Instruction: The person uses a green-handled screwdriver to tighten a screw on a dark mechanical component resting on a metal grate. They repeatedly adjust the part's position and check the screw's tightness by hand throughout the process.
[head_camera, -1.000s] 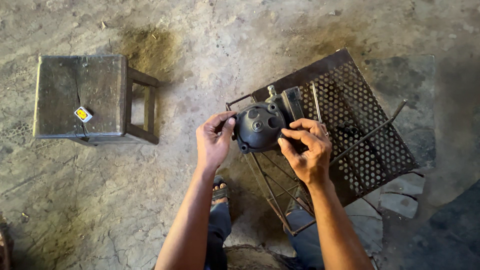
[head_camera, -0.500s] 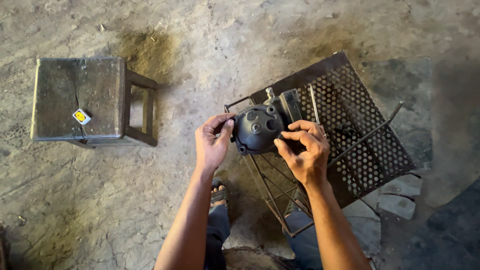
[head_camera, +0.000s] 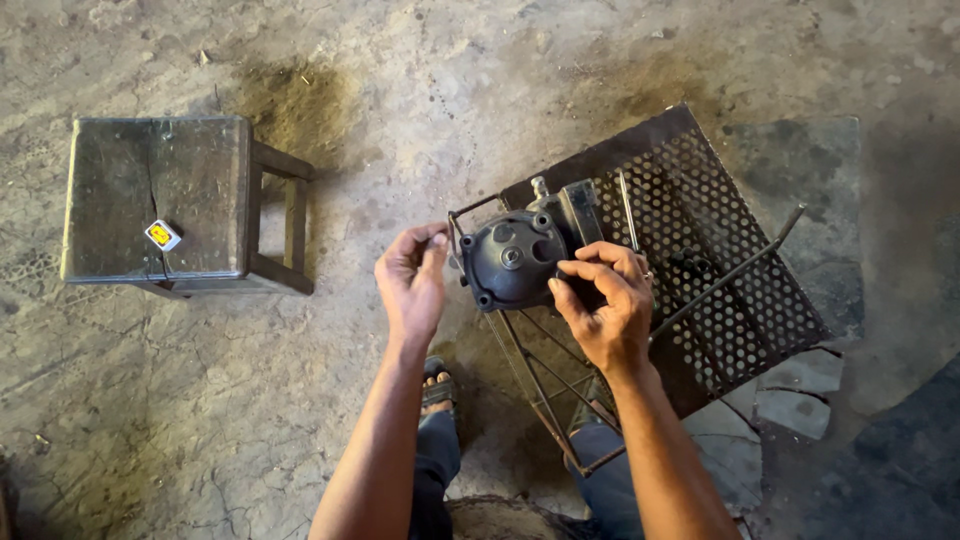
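Note:
A black round metal housing (head_camera: 510, 255) with bolt lugs around its rim rests on the near corner of a rusty perforated metal stand (head_camera: 720, 250). My right hand (head_camera: 605, 305) grips the housing's right side, fingers curled over its edge. My left hand (head_camera: 412, 285) hovers just left of the housing, beside the stand's thin corner rod. Its thumb and fingertips are pinched together, and I see nothing between them. A grey rectangular block (head_camera: 583, 210) sits behind the housing.
A dark wooden stool (head_camera: 160, 195) stands to the left with a small yellow and white box (head_camera: 162, 235) on its seat. The floor is cracked, stained concrete. My sandalled foot (head_camera: 437, 388) shows below the stand's rod frame (head_camera: 545, 390).
My left hand has come off the housing's left edge and drawn slightly away, fingers pinched. My right hand keeps its grip. The view has shifted a little.

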